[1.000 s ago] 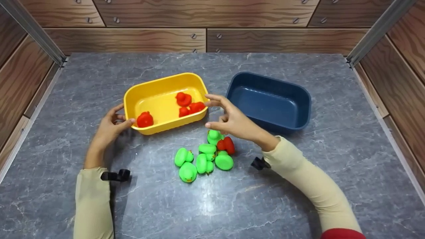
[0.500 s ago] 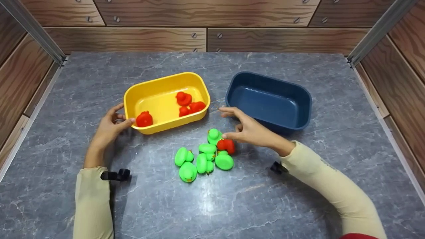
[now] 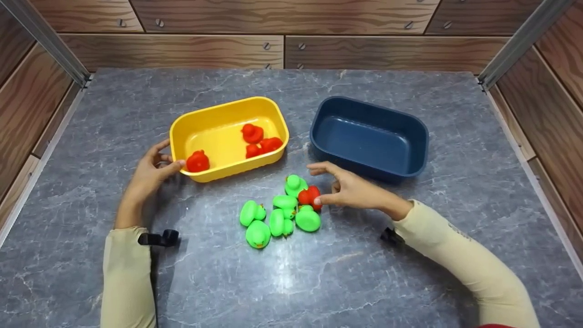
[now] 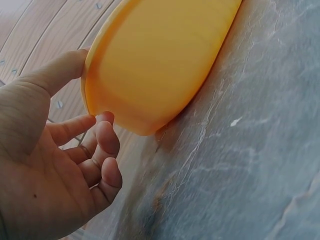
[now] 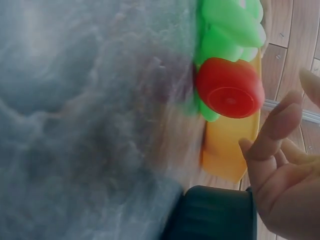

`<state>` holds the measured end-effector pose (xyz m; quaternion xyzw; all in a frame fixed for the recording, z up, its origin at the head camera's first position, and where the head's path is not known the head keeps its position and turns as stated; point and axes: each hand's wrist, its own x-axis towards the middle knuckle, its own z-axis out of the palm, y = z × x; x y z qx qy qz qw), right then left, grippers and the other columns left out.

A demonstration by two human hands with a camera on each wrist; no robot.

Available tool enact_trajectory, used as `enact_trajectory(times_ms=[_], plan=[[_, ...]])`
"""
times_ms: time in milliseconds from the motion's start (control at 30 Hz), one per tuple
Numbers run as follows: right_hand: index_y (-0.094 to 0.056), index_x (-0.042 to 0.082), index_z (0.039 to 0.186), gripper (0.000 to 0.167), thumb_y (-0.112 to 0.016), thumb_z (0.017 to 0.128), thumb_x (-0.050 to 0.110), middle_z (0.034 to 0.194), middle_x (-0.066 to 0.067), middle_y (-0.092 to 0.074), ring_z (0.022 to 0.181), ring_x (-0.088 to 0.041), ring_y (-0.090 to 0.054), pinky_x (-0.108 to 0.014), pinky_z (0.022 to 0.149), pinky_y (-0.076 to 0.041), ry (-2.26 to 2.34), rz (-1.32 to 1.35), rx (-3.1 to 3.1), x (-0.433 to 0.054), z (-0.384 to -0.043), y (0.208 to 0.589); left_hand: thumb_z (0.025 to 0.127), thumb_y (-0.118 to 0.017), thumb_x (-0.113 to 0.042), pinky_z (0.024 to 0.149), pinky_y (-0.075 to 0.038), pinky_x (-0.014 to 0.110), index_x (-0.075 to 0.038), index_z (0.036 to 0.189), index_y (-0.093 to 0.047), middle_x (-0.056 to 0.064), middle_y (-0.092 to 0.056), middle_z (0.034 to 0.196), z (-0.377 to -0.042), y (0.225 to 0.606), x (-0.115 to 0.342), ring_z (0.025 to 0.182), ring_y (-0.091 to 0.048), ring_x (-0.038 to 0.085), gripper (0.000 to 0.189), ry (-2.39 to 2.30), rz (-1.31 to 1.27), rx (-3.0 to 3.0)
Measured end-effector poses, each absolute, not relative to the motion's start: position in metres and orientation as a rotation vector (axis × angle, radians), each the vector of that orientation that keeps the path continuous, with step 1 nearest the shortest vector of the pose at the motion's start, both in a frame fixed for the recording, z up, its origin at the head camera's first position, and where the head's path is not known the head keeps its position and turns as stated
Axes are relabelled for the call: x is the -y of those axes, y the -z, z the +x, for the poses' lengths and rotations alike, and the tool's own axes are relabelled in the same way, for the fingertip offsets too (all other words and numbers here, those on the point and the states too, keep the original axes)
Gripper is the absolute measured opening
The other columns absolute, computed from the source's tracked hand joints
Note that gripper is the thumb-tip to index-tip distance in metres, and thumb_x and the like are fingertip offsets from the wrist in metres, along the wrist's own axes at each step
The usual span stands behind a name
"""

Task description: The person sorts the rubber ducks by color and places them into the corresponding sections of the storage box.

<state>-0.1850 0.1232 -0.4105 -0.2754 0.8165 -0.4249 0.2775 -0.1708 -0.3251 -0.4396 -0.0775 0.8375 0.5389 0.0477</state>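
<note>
Hands: left hand (image 3: 149, 174) pinches yellow bin (image 3: 227, 171) | right hand (image 3: 353, 189), fingers parted, beside red duck (image 3: 310, 195)

A close-fitting cream-beige fabric sleeve (image 3: 126, 278) covers the left forearm, mostly smooth, and ends in a plain hem at the wrist. A matching cream-beige fabric sleeve (image 3: 460, 257) covers the right forearm, softly creased toward the elbow; along it runs a small greyish marking (image 3: 459, 231), too small to read. Beside the left hem sits a matte black fitting (image 3: 159, 238), a flat bar with a rounded block at its end. A dark, partly hidden black fitting (image 3: 391, 237) shows at the right hem. A sliver of red cloth (image 3: 495, 325) borders the right sleeve.
</note>
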Motion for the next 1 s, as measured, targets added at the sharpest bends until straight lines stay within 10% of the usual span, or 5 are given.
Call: enact_trajectory(times_ms=[1000], plan=[[-0.043,0.006,0.14,0.061,-0.07,0.086,0.015,0.136,-0.02,-0.051,0.068,-0.015,-0.045,-0.024,0.063,-0.041,0.99,-0.827,-2.197,-0.122,-0.184,0.425,0.09,-0.068,-0.027,0.066,-0.043,0.016,-0.008,0.151,-0.027,-0.01,-0.052,0.093,-0.169,0.437,0.322,0.077,-0.051,0.001,0.076,-1.661,-0.229,-2.56]])
